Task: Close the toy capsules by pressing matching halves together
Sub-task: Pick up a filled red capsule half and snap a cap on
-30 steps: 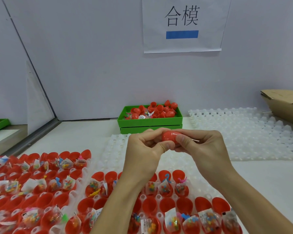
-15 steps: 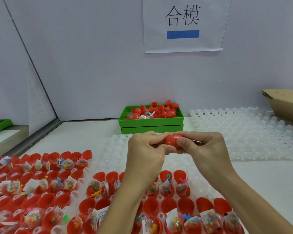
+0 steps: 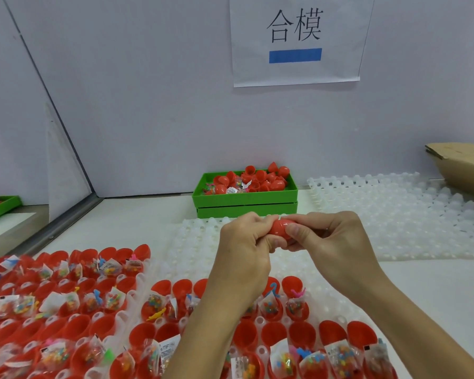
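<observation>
Both hands grasp one red capsule [image 3: 280, 228] in mid-air above the middle of the table [image 3: 137, 214]. The left hand [image 3: 244, 250] curls its fingers over the capsule's left end, with the thumb tucked below. The right hand [image 3: 331, 242] pinches the right end, its thumb [image 3: 296, 231] lying across the front of the red shell. The fingertips of the two hands meet over the top of the capsule. Whether the two halves are fully seated cannot be determined; the fingers cover the seam.

From left to right on the table:

- At the far left edge, part of a green bin [image 3: 1, 207] shows behind a partition.
- At the near left corner, a white tray [image 3: 137, 279] holds rows of open red halves [image 3: 77, 326], many loaded with small clear bags of coloured toys [image 3: 112, 269].
- At the near edge, below both wrists, a second white tray [image 3: 181, 242] holds further open red halves and bagged toys. Its far rows are unfilled.
- At the far edge, centre, a green tray [image 3: 245, 199] stacked on another contains loose red halves [image 3: 260, 177] and a few bags.
- Toward the far right corner, an unfilled white tray [image 3: 411, 214] lies flat.
- At the right edge, a cardboard box [image 3: 463, 165] sits against the wall.

A paper sign [image 3: 296, 39] with two characters and a blue bar hangs on the wall above the green tray.
</observation>
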`<state>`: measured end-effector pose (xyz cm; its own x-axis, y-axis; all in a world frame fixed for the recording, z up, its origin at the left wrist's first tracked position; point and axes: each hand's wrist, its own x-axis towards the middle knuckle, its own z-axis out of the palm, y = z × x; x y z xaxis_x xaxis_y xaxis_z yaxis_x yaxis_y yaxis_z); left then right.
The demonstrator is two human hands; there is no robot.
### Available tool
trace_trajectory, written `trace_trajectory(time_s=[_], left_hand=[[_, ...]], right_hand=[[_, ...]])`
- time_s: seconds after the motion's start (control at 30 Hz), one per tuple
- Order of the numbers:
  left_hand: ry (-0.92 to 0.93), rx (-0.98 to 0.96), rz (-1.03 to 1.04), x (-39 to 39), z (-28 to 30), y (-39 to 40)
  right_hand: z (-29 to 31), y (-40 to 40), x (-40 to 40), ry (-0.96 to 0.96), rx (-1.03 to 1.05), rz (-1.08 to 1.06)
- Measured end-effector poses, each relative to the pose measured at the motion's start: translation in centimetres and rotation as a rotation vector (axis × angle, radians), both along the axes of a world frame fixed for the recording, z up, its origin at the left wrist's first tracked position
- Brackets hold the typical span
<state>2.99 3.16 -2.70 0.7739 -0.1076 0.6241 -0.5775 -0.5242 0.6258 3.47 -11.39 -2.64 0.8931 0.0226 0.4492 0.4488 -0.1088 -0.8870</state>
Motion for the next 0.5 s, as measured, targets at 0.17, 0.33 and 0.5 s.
trace_trajectory(time_s=[0.17, 0.33, 0.5], left_hand=[[0.006, 0.037, 0.026, 0.20, -0.30, -0.28], [-0.003, 0.049, 0.050, 0.30, -0.43, -0.13], [-0.017, -0.065, 0.030, 0.00, -0.14, 0.04]], right_hand=[[-0.02, 0.51, -0.11, -0.044, -0.027, -0.030], [0.04, 0.94, -0.32, -0.049, -0.015, -0.031], [0.19, 0.75, -0.19, 0.003, 0.001, -0.009]])
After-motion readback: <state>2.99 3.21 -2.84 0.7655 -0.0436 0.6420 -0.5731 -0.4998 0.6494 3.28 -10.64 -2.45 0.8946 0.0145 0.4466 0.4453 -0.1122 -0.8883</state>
